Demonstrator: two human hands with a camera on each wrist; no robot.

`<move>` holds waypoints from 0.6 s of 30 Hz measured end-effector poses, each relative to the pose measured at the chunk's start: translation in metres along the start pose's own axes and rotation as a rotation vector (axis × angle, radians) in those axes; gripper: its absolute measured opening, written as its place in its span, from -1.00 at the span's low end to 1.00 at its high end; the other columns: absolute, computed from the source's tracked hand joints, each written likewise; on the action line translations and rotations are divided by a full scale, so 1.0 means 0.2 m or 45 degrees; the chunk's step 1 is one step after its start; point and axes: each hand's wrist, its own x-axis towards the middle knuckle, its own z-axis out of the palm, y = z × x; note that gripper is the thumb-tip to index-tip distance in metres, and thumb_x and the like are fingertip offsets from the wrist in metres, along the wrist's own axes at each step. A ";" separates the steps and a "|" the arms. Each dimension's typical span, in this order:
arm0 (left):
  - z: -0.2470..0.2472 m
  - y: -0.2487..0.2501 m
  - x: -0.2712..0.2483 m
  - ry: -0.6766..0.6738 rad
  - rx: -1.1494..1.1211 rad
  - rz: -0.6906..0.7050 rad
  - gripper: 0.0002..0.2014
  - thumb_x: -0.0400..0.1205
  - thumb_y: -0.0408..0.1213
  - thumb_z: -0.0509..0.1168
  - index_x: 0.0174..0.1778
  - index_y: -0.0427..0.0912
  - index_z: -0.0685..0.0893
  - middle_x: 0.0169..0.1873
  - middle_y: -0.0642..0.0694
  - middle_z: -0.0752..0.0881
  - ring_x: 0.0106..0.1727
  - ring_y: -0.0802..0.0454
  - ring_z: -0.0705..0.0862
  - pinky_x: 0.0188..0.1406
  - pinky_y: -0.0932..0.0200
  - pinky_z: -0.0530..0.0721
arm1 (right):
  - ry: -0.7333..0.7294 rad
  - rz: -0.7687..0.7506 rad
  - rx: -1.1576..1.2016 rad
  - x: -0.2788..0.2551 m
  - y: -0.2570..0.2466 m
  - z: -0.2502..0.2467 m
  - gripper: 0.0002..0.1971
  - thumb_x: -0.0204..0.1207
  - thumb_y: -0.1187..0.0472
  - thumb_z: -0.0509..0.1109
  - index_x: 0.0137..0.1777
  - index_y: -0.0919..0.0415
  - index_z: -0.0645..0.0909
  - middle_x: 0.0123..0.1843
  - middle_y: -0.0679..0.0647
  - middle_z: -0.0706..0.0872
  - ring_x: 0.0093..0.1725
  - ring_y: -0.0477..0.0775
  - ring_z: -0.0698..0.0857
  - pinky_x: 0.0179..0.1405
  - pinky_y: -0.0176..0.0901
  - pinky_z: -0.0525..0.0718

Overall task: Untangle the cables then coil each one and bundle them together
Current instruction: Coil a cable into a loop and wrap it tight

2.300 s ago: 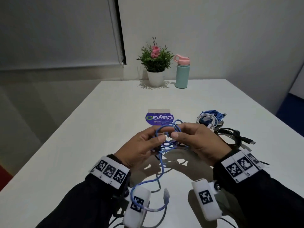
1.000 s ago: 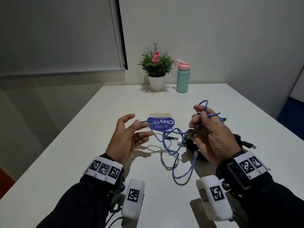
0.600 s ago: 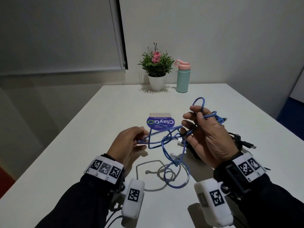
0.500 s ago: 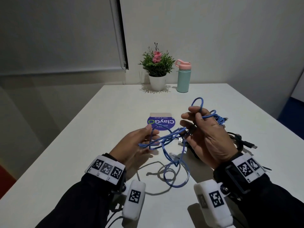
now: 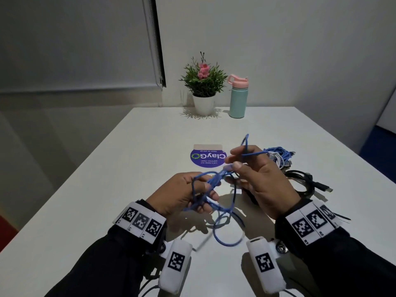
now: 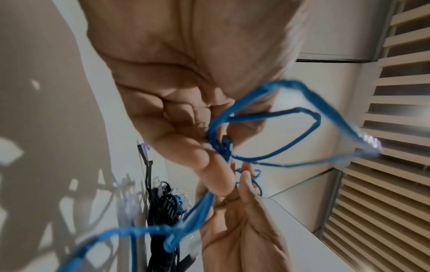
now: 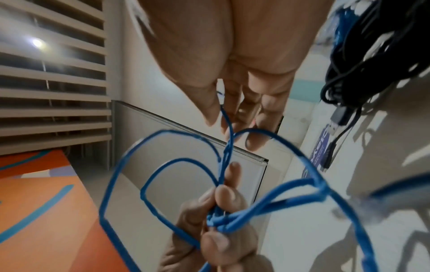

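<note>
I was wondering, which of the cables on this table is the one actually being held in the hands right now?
The loose blue cable, gripped by the left hand and right hand. The black cable and blue-and-white bundle lie untouched.

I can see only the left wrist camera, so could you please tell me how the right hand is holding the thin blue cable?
Observer: In the head view the right hand pinches the thin blue cable between thumb and forefinger, and a loop of it stands up above the fingers.
Operator: Thank you. Does any of the cable reach the table?
Observer: A loop hangs below the left hand toward the white table. I cannot tell whether it touches.
Operator: What stands at the table's far end?
Observer: A green potted plant with pink flowers, and to its right a mint bottle with a pink lid.
</note>
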 end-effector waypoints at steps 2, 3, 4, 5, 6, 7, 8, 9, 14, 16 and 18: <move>-0.01 0.00 -0.01 -0.022 -0.032 -0.007 -0.84 0.74 -0.37 0.28 0.08 -0.20 0.79 -0.14 -0.31 0.82 -0.38 -0.15 0.78 -0.45 0.15 0.71 | -0.004 0.081 -0.068 0.00 0.00 -0.02 -0.73 0.57 0.49 0.39 0.14 0.13 0.56 0.06 0.24 0.67 0.02 0.14 0.71 -0.10 -0.01 0.75; -0.01 0.01 -0.01 -0.035 -0.036 -0.005 -0.84 0.74 -0.33 0.29 0.08 -0.13 0.79 -0.07 -0.32 0.83 -0.32 -0.21 0.82 -0.43 0.13 0.74 | -0.025 0.123 -0.110 0.00 0.00 -0.02 -0.66 0.53 0.52 0.42 0.17 0.12 0.54 0.06 0.27 0.66 -0.01 0.16 0.71 -0.16 0.01 0.74; -0.01 0.01 -0.02 -0.045 -0.030 -0.006 -0.86 0.73 -0.27 0.31 0.06 -0.06 0.79 -0.01 -0.33 0.83 -0.25 -0.27 0.84 -0.38 0.09 0.76 | -0.044 0.167 -0.151 0.00 0.00 -0.03 -0.59 0.51 0.55 0.43 0.22 0.10 0.53 0.02 0.28 0.65 -0.08 0.15 0.72 -0.24 -0.02 0.73; -0.01 0.01 -0.01 -0.047 -0.027 -0.006 -0.88 0.70 -0.22 0.35 0.05 -0.02 0.80 0.03 -0.31 0.83 -0.18 -0.32 0.84 -0.32 0.05 0.80 | -0.052 0.202 -0.175 0.00 0.00 -0.04 -0.53 0.50 0.56 0.42 0.28 0.08 0.53 -0.06 0.25 0.65 -0.19 0.10 0.72 -0.34 -0.09 0.70; -0.01 0.01 -0.01 -0.031 -0.030 -0.005 -0.89 0.66 -0.18 0.39 0.02 0.00 0.81 0.06 -0.30 0.83 -0.10 -0.36 0.84 -0.26 -0.03 0.83 | -0.046 0.220 -0.181 0.00 0.00 -0.04 -0.51 0.51 0.56 0.42 0.32 0.06 0.53 -0.16 0.20 0.63 -0.33 0.04 0.68 -0.44 -0.18 0.63; -0.01 0.01 -0.01 0.003 -0.030 0.012 -0.89 0.60 -0.17 0.42 -0.02 0.00 0.83 0.09 -0.29 0.83 -0.03 -0.38 0.84 -0.17 -0.12 0.85 | -0.035 0.220 -0.171 0.00 0.00 -0.03 -0.51 0.52 0.55 0.40 0.34 0.05 0.53 -0.26 0.15 0.59 -0.43 0.01 0.60 -0.52 -0.26 0.52; -0.02 0.01 0.00 0.048 -0.029 0.034 -0.88 0.54 -0.18 0.44 -0.05 0.00 0.86 0.11 -0.28 0.83 0.04 -0.37 0.82 -0.04 -0.21 0.84 | -0.019 0.216 -0.152 0.00 0.00 -0.03 -0.52 0.54 0.54 0.38 0.35 0.05 0.54 -0.33 0.11 0.54 -0.49 0.00 0.49 -0.57 -0.28 0.41; -0.03 0.00 0.01 0.101 -0.023 0.064 -0.85 0.50 -0.18 0.45 -0.06 -0.01 0.88 0.12 -0.26 0.83 0.08 -0.33 0.81 0.10 -0.26 0.78 | -0.004 0.211 -0.120 0.01 0.00 -0.03 -0.52 0.55 0.53 0.35 0.36 0.04 0.55 -0.35 0.10 0.49 -0.50 0.00 0.41 -0.56 -0.26 0.33; -0.10 -0.01 0.05 0.374 0.000 0.239 -0.83 0.67 -0.39 0.36 -0.05 -0.12 0.86 -0.17 -0.03 0.83 -0.09 0.03 0.75 -0.06 0.19 0.77 | 0.095 0.219 0.248 0.02 -0.02 -0.03 -0.48 0.53 0.49 0.21 0.37 0.00 0.64 -0.34 0.10 0.41 -0.40 0.03 0.24 -0.32 -0.04 0.14; -0.10 0.00 0.06 0.448 -0.092 0.268 -0.74 0.71 -0.47 0.30 -0.13 -0.12 0.85 -0.25 -0.03 0.81 -0.17 0.05 0.78 -0.13 0.18 0.81 | 0.132 0.197 0.432 0.00 -0.03 -0.02 -0.61 0.47 0.41 0.25 0.23 0.12 0.69 -0.39 0.06 0.39 -0.47 0.00 0.26 -0.41 -0.14 0.22; -0.09 0.01 0.07 0.453 -0.248 0.269 -0.61 0.72 -0.53 0.23 -0.29 -0.08 0.81 -0.30 -0.04 0.76 -0.23 0.04 0.78 -0.19 0.12 0.82 | 0.138 0.162 0.533 0.00 -0.04 -0.01 -0.88 0.46 0.36 0.31 -0.10 0.16 0.61 -0.39 0.04 0.37 -0.51 -0.02 0.30 -0.46 -0.16 0.35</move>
